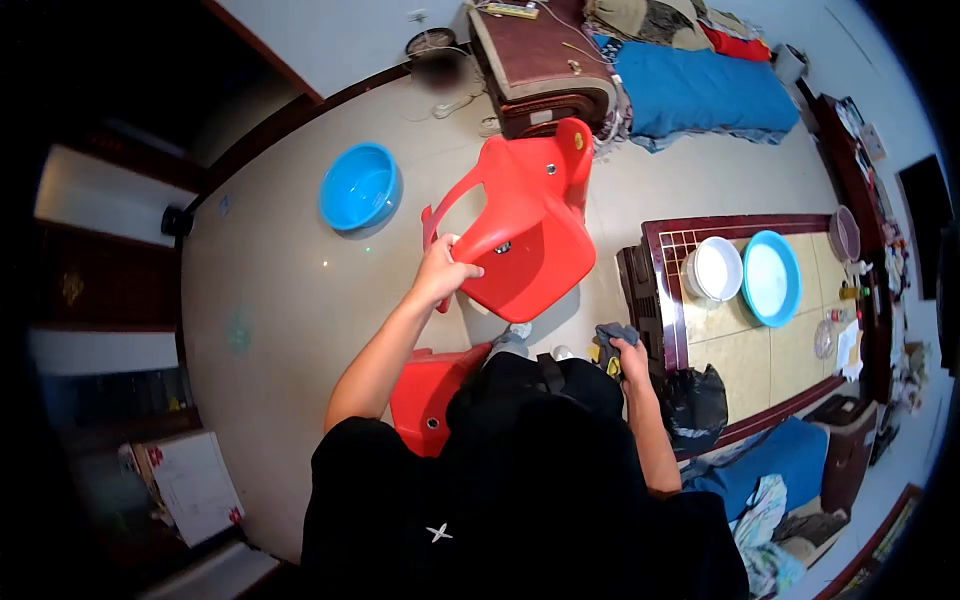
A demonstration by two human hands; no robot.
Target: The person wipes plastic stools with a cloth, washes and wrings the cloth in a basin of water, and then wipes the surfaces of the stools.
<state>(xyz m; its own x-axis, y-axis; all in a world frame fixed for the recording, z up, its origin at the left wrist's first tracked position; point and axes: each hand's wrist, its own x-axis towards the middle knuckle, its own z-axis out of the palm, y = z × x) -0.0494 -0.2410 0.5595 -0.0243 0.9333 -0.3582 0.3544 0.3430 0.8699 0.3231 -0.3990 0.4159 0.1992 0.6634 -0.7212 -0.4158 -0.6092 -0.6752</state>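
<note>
My left hand (pixel 441 274) is closed on the near edge of a red plastic chair (pixel 530 255), which is tilted in front of me. The thumb lies on the red surface and the other fingers are partly hidden. Close to my right leg, my right hand (pixel 631 360) grips a crumpled dark grey cloth (pixel 614 337) with a yellow patch beneath it. A second red plastic chair (pixel 418 400) stands at my left side, partly hidden by my body.
A blue basin (pixel 360 187) sits on the tiled floor ahead left. On the low table (pixel 720 360) at right are a white bucket (pixel 715 268) and a light blue basin (pixel 771 279). A black plastic bag (pixel 696 405) hangs by its edge. A brown sofa (pixel 530 60) stands ahead.
</note>
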